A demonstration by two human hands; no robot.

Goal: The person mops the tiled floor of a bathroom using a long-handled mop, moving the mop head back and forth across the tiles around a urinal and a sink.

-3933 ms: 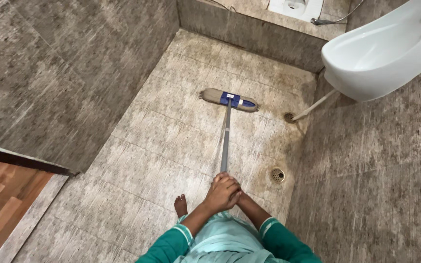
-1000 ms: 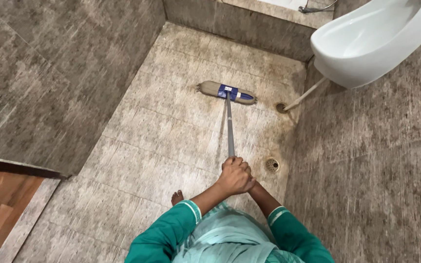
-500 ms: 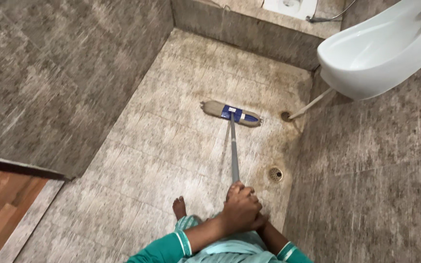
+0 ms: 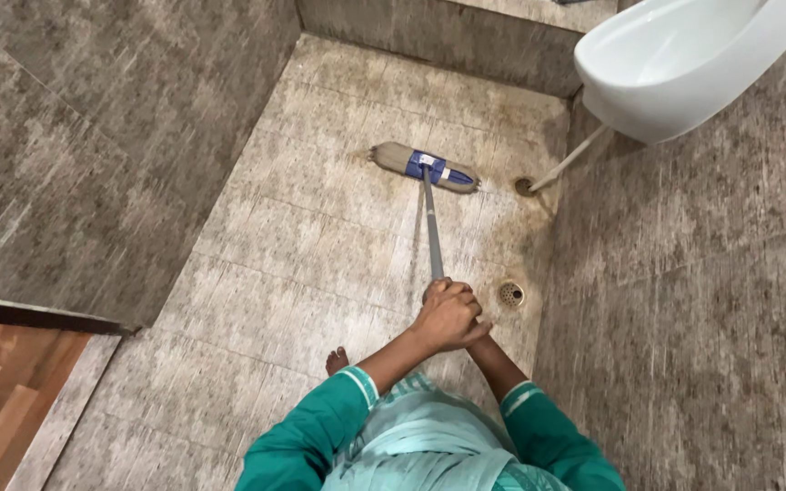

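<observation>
**Gripping the mop, both hands at the top of the pole**

Clasping the grey pole (image 4: pixel 430 227), the left hand (image 4: pixel 446 315) lay on top, its fingers wrapped tight round the upper end. The right hand (image 4: pixel 477 329) sat mostly hidden beneath the left; only a bit of it showed, pressed against the same end of the pole, and how far its fingers closed could not be told. Both arms wore green sleeves with pale cuffs.

The pole ran away from the hands across the tiled floor (image 4: pixel 302 255) to the mop head (image 4: pixel 425 167), a flat tan pad with a blue clamp in the middle, lying flat on the tiles near the far step. Just to the right of the pad was a small stained hole (image 4: pixel 524 186), where a thin white pipe (image 4: pixel 570 157) came down from the white urinal (image 4: pixel 675 64) on the right wall. A round drain (image 4: pixel 510 294) sat in the floor just beside the hands. One bare foot (image 4: pixel 337 360) showed below the left forearm. At the lower left, a dark threshold gave onto wood flooring (image 4: pixel 2 400).
</observation>
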